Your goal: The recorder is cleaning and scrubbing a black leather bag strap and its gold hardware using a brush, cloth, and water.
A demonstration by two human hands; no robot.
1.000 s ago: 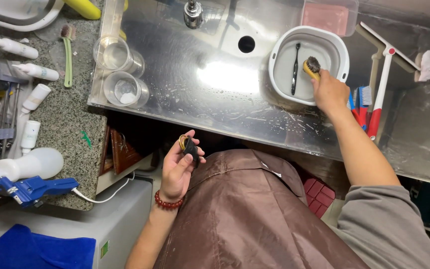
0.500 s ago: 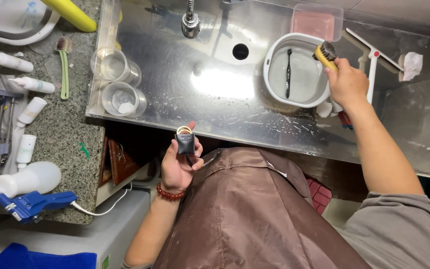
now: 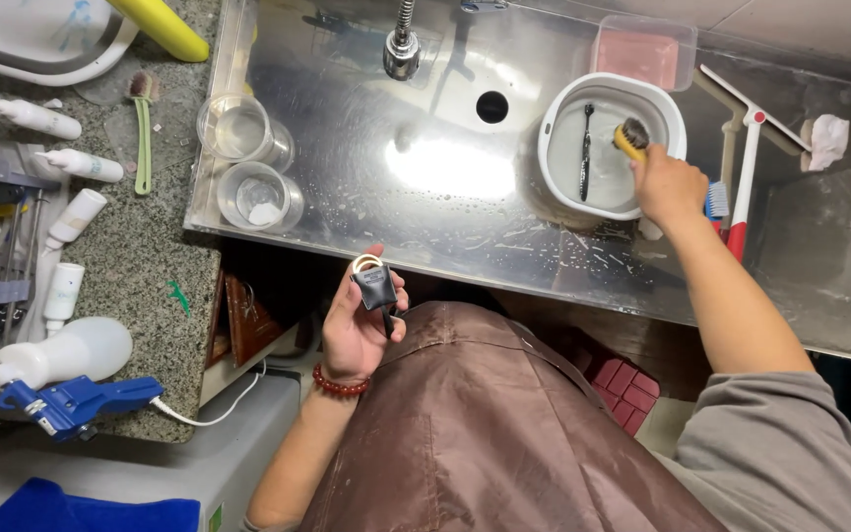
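Brush [image 3: 632,138] now back inside white basin's rim [image 3: 611,81].

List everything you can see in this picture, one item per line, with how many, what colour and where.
Small padlock-like object: one, black with a pale ring, held below the sink edge.
Brush: one, yellow handle, dark bristles, held over the tub.
Tub: one, white, right side of the sink, with a thin dark tool lying in it.
Sink: one, steel, wet.
Clear cups: two, sink's left edge.
Pink box: one, behind the tub.
Squeegee: one, red and white, right of the tub.
Spray bottle: one, white with a blue trigger, on the granite counter.
Apron: one, brown.
Left hand: holds the black object.
Right hand: holds the brush.
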